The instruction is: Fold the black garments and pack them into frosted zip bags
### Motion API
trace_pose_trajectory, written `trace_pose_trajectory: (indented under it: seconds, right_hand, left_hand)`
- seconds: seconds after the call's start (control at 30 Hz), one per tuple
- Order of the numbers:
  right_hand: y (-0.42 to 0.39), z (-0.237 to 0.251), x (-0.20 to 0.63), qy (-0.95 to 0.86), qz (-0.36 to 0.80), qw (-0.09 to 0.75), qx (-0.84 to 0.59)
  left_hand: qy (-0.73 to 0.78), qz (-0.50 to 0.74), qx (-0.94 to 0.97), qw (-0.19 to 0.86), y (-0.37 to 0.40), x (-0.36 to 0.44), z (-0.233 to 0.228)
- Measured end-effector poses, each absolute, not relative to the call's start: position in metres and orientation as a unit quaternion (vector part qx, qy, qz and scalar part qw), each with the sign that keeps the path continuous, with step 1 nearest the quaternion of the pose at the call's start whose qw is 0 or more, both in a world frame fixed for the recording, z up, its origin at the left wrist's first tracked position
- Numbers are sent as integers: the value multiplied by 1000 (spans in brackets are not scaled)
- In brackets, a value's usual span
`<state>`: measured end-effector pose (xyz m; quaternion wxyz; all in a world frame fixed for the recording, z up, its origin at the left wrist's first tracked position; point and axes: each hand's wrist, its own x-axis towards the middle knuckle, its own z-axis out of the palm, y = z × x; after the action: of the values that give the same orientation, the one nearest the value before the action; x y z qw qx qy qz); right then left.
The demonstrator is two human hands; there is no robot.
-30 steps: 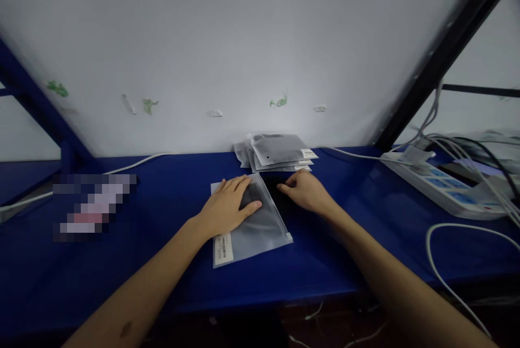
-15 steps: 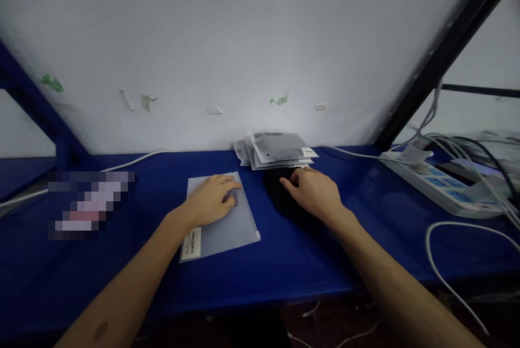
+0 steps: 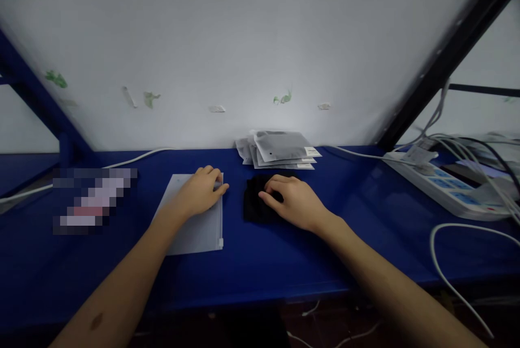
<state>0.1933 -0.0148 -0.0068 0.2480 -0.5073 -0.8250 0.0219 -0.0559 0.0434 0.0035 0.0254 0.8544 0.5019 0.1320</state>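
Observation:
A frosted zip bag (image 3: 199, 234) lies flat on the blue table, its white slider at the near right corner. My left hand (image 3: 199, 191) rests on the bag's upper part, fingers stretched forward and thumb out to the right. To the right of the bag is a bunched black cloth (image 3: 254, 207); its exact kind is unclear. My right hand (image 3: 294, 199) is on the cloth, with the fingers curled into it and the thumb over its top. The palm hides the cloth's right side. Behind the cloth, by the wall, stands a stack of filled frosted zip bags (image 3: 280, 148).
A white power strip (image 3: 442, 191) with tangled cables (image 3: 459, 153) sits at the right. A white cable (image 3: 434, 245) loops over the table's right front. At the left lies a pixelated item (image 3: 95, 202). The blue table (image 3: 244, 283) ends at a front edge; a wall stands behind.
The zip bag has shifted left and turned straighter under my left hand; its paper label no longer shows. My right hand and the black cloth have moved left and nearer, away from the stack.

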Motion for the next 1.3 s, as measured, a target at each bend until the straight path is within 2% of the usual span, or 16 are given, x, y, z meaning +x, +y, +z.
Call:
trace_pose_trajectory:
  seconds: [0.2, 0.57, 0.7, 0.87, 1.03, 1.3]
  right_hand:
    - [-14, -8, 193, -818, 17, 252, -516]
    - [-15, -9, 193, -810, 12, 247, -531]
    - [-15, -11, 192, -805, 4, 259, -534]
    - [-19, -8, 182, -768, -61, 287, -570]
    - [-23, -8, 170, -754, -4, 224, -618]
    - [-23, -5, 167, -742, -7, 171, -648]
  left_hand:
    - [518, 129, 845, 38, 40, -53, 5]
    - [529, 116, 841, -1, 39, -52, 5]
    - [502, 144, 853, 22, 30, -40, 9]
    - [454, 136, 878, 60, 21, -28, 3]
    - [439, 120, 888, 65, 20, -27, 1]
    - [437, 116, 889, 76, 20, -27, 2]
